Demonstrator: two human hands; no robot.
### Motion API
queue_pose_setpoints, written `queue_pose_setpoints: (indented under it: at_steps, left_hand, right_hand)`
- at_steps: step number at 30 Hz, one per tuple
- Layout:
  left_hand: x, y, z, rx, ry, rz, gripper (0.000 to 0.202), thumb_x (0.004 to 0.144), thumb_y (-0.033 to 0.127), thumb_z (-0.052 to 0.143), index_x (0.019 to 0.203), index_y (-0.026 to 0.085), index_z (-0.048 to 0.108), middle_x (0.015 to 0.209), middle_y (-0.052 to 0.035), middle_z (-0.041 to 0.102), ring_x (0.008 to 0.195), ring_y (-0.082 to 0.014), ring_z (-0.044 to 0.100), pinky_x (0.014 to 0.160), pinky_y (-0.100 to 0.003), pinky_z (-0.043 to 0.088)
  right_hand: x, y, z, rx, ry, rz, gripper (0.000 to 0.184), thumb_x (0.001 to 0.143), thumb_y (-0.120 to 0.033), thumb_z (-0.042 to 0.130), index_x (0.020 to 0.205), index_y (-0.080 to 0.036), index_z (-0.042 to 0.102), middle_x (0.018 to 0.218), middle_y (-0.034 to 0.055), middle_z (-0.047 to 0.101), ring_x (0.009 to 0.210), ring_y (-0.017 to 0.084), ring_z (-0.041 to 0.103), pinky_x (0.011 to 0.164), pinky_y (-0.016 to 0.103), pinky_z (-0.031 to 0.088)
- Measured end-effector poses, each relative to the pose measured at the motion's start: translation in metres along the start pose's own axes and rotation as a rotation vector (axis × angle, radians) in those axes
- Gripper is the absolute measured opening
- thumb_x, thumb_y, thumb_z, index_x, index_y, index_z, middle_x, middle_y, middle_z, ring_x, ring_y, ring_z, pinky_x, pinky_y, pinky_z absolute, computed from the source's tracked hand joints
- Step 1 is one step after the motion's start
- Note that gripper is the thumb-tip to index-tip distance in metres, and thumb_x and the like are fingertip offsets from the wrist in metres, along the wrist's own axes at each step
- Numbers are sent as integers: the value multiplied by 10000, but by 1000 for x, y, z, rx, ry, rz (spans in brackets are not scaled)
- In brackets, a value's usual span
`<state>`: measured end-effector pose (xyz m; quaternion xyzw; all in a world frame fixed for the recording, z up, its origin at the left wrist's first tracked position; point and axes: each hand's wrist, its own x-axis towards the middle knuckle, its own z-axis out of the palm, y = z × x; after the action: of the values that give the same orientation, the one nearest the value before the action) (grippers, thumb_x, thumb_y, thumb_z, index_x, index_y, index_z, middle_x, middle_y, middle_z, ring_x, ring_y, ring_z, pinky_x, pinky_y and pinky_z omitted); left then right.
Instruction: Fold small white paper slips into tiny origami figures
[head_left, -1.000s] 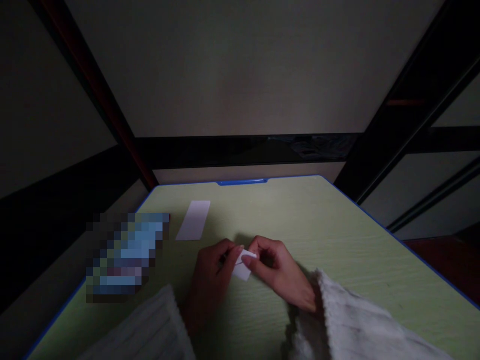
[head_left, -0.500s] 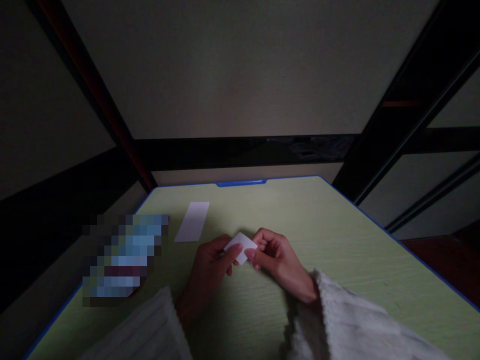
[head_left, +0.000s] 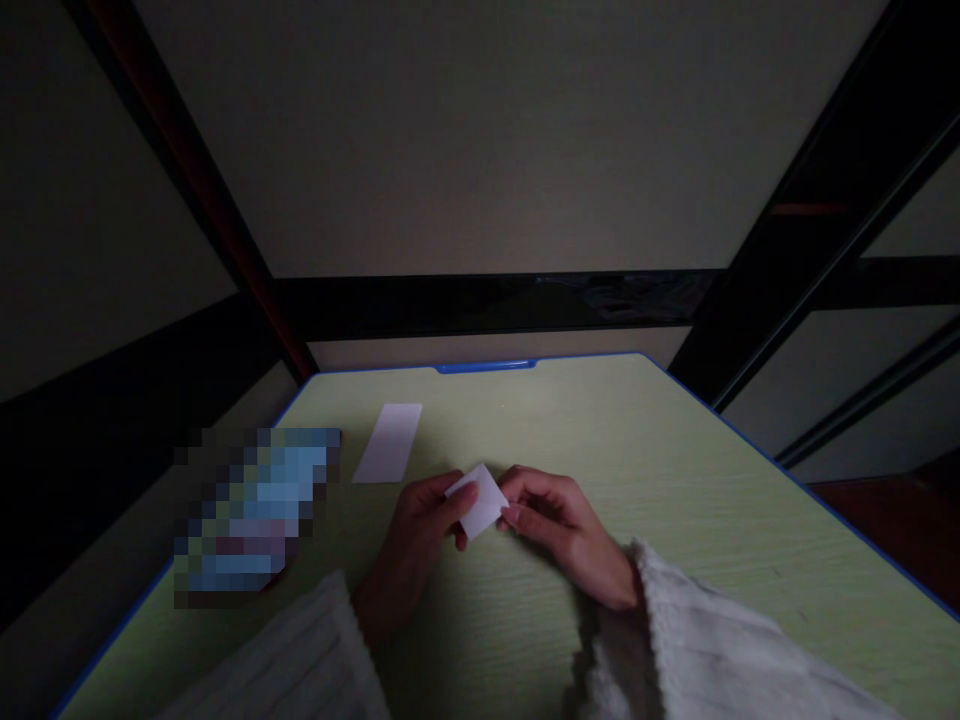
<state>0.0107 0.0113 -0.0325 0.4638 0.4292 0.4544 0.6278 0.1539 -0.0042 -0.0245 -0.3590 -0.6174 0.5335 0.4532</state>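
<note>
A small white piece of paper, turned so that it looks like a diamond, is between my hands above the table. My left hand grips its left side, thumb on top and fingers underneath. At the paper's right corner, the thumb and index finger of my right hand are closed in a pinch. The other right fingers are curled in. Whether the paper is folded in layers is too small to tell.
A white paper strip lies flat beyond my left hand. Left of it, a pixelated screen-like object rests near the edge. The pale green table has a blue rim and a blue handle at the far side, before dark-framed panels.
My right thumb has slid off the paper's face to its right corner, so more of the paper shows. The left hand keeps its grip. The whole view has shifted slightly.
</note>
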Motion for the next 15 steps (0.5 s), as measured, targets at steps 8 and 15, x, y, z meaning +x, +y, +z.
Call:
queue_pose_setpoints:
  at_steps: [8,15]
  left_hand:
    - [1,-3,-2,109,-70,6,211,631,294,557,537,106,574,459,26,469,425,-60,380,371,-165,291]
    - [1,-1,-3,275,-53,35,201,638,292,530,533,120,536,451,41,449,424,-69,383,379,-174,306]
  right_hand:
    - [-1,0,-1,-142,73,-136,108,714,-159,518,821,-156,531,670,7,547,569,90,458,544,218,378]
    - [3,4,-7,-308,77,-172,90,701,-170,549,704,-125,628,596,20,553,546,101,475,527,222,382]
